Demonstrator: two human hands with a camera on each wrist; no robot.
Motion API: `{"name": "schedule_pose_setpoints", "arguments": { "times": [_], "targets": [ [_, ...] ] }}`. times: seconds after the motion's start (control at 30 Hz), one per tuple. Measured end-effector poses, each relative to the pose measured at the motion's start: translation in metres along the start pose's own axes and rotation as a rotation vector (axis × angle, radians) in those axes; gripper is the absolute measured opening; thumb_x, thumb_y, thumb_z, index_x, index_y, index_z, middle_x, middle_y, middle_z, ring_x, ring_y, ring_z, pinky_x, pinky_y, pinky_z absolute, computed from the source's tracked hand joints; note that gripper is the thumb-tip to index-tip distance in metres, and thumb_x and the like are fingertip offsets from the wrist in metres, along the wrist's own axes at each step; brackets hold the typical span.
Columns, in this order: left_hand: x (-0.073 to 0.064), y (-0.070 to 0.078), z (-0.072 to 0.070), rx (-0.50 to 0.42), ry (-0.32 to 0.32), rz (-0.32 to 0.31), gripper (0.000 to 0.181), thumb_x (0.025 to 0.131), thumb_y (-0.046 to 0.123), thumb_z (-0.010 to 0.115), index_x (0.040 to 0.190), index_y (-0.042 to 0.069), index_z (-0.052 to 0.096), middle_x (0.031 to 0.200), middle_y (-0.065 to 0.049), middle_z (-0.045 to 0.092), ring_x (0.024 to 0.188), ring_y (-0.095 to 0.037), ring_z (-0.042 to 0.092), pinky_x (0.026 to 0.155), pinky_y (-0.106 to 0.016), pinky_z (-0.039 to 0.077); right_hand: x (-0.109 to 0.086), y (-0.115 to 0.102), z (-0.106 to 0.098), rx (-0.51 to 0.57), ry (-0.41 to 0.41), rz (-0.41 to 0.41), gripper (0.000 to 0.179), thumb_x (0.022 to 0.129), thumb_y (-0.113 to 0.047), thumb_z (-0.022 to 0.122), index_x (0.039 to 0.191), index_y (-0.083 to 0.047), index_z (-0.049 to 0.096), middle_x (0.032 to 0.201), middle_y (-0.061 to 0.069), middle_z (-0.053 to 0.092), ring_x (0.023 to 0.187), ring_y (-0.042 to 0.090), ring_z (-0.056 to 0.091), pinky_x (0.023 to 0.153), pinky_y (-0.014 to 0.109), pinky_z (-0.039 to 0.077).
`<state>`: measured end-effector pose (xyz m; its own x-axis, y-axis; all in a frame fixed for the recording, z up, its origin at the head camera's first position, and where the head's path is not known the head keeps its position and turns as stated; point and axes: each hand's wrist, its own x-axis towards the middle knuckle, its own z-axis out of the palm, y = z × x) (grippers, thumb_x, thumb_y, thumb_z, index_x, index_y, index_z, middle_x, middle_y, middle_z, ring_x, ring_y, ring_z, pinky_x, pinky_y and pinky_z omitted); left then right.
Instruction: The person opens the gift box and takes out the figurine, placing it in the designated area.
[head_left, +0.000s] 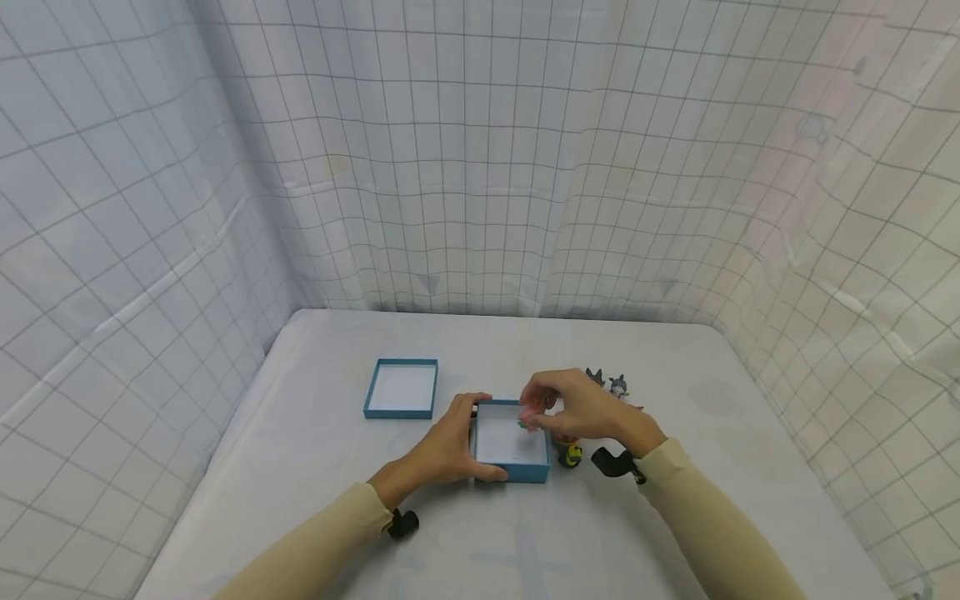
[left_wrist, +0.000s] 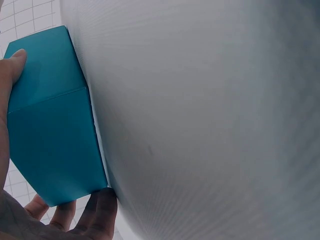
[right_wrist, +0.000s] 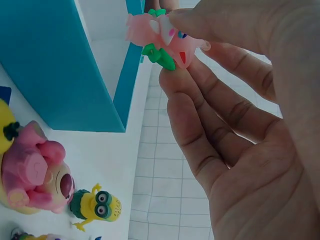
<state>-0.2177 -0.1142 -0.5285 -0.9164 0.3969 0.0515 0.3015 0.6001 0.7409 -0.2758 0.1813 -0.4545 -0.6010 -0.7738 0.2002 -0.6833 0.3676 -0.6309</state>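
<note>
My left hand [head_left: 448,446] grips a square blue box [head_left: 525,473] with a white inside, thumb on the front wall and fingers round the far side. In the left wrist view the thumb lies on one blue wall of the box [left_wrist: 55,145], with the fingertips at its lower edge. My right hand [head_left: 581,406] pinches a small pink figurine [right_wrist: 184,47] with green parts between thumb and fingers. In the head view the figurine is over the right part of the open box, partly hidden by the fingers.
A shallow blue lid [head_left: 397,413] with a white inside lies back left of the box. Right of the box stand several figurines, among them a pink bear [right_wrist: 37,167], a yellow goggled figure [right_wrist: 102,205] and a grey one [head_left: 618,386]. White grid-patterned curtains [head_left: 480,167] surround the table.
</note>
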Motion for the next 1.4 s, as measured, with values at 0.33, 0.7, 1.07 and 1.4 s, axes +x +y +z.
{"name": "schedule_pose_setpoints", "arguments": {
  "times": [0.33,0.7,1.07,1.4],
  "targets": [
    [0.0,-0.002,0.0,0.002,0.005,0.006,0.126,0.079,0.052,0.109,0.175,0.013,0.037,0.172,-0.017,0.048,0.139,-0.03,0.062,0.12,-0.056,0.056,-0.014,0.002,-0.007,-0.041,0.043,0.011,0.022,0.106,-0.023,0.09,0.126,-0.017,0.082,0.105,-0.008,0.082,0.094,0.004,0.074,0.089,0.049,0.071],
    [-0.001,0.001,-0.001,-0.006,-0.001,-0.005,0.126,0.079,0.05,0.109,0.176,0.014,0.037,0.175,-0.019,0.046,0.143,-0.032,0.06,0.123,-0.059,0.055,-0.031,0.003,-0.016,-0.098,0.078,0.067,0.031,0.101,-0.015,0.093,0.129,-0.008,0.082,0.109,-0.009,0.082,0.098,0.004,0.073,0.087,0.036,0.068],
    [-0.001,-0.001,0.0,0.007,0.0,-0.005,0.126,0.079,0.049,0.11,0.176,0.015,0.037,0.174,-0.019,0.046,0.144,-0.032,0.06,0.122,-0.063,0.055,-0.048,0.006,-0.022,-0.153,0.106,0.084,0.03,0.102,-0.012,0.092,0.13,-0.012,0.082,0.108,-0.008,0.08,0.095,0.008,0.074,0.084,0.039,0.07],
    [-0.001,0.001,0.0,0.009,-0.001,-0.014,0.127,0.078,0.049,0.11,0.177,0.016,0.037,0.176,-0.018,0.046,0.146,-0.032,0.059,0.124,-0.064,0.055,-0.062,0.012,-0.022,-0.16,0.155,0.084,0.028,0.101,-0.011,0.092,0.127,-0.015,0.083,0.105,-0.009,0.079,0.088,0.026,0.073,0.077,0.038,0.066]
  ]
}}
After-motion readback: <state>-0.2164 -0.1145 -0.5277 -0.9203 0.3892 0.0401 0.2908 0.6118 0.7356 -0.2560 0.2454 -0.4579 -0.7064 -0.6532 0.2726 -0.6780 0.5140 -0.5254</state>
